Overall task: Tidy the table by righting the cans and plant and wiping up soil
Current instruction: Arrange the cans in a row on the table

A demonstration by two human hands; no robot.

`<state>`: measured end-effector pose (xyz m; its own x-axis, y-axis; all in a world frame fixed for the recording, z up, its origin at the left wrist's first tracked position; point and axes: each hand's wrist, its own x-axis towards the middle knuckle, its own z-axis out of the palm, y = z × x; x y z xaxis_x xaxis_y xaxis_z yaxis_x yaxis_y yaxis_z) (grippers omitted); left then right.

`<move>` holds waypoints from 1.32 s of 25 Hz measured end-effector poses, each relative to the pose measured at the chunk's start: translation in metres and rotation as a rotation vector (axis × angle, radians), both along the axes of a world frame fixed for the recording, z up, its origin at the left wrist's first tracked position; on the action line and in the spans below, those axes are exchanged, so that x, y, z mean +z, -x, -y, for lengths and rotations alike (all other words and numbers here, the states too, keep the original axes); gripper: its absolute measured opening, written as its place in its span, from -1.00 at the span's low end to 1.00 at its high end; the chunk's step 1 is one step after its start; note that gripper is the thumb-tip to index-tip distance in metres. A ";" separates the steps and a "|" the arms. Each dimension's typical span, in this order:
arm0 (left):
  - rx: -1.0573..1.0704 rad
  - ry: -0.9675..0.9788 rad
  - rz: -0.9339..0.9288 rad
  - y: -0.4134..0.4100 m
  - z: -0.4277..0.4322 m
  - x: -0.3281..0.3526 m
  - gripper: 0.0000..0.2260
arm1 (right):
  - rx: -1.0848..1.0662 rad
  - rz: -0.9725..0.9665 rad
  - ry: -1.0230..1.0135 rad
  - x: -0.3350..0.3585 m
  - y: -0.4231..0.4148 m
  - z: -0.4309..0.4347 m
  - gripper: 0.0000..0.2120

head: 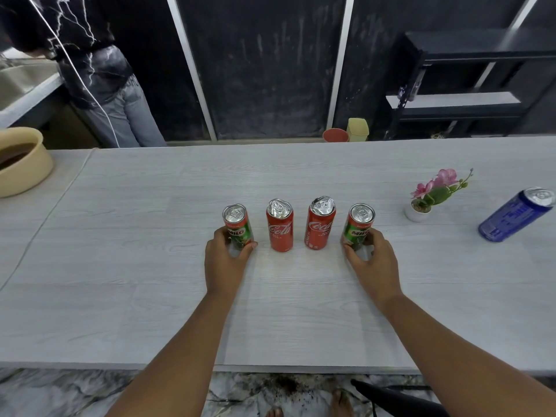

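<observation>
My left hand [224, 260] clasps the left green can [239, 227], my right hand [374, 263] the right green can [359, 228], low on slick, probably light walls.

Wall [270, 70]: dark, scuffed panels split by pale upright strips [192, 70].
Floor [75, 392]: grey-white marbled pattern.
Table [150, 266]: pale grey wood-grain top, spans the view.
Shelving [469, 85]: black metal rack, far right against wall.
Counter [27, 97]: grey, far left.

MILO outer cans [239, 228], Coca-Cola middle cans [279, 228]
</observation>
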<state>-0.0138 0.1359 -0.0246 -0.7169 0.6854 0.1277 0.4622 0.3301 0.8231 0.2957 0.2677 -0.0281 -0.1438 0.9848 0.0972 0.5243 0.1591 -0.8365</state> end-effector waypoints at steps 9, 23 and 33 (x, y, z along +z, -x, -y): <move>0.043 0.092 -0.084 -0.045 0.050 -0.012 -0.25 | -0.054 -0.107 0.075 0.007 -0.006 0.013 -0.11; -0.740 0.001 -0.510 -0.228 -0.042 -0.022 -0.65 | -0.550 -0.213 0.077 0.020 -0.175 -0.022 -0.44; -0.737 -0.026 -0.521 -0.228 -0.051 -0.033 -0.70 | -0.450 -0.370 0.107 0.037 -0.231 -0.136 -0.17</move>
